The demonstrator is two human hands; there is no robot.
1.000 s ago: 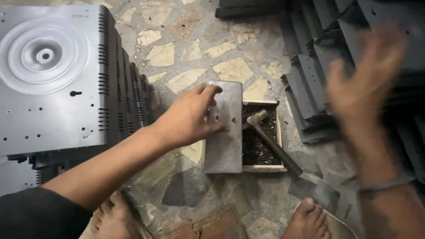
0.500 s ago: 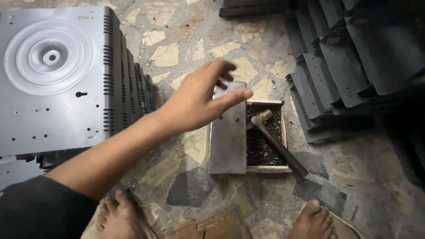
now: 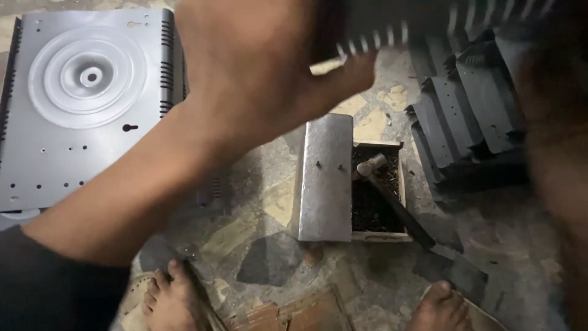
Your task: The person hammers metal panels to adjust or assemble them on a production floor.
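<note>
Lifted off the steel block (image 3: 324,178), left hand (image 3: 257,67) now grasps a dark vented panel (image 3: 398,21); right hand's (image 3: 557,122) grip is blurred, cannot tell; hammer (image 3: 392,199) untouched.

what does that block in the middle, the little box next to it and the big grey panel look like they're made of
The block looks like bare steel: dull silver, scuffed, with patchy glints. The box beside it seems wooden, with pale, plank-like walls and dark bits inside. The grey panel looks like pressed sheet metal with a matte coat: stamped rings, punched slots and holes.
</note>
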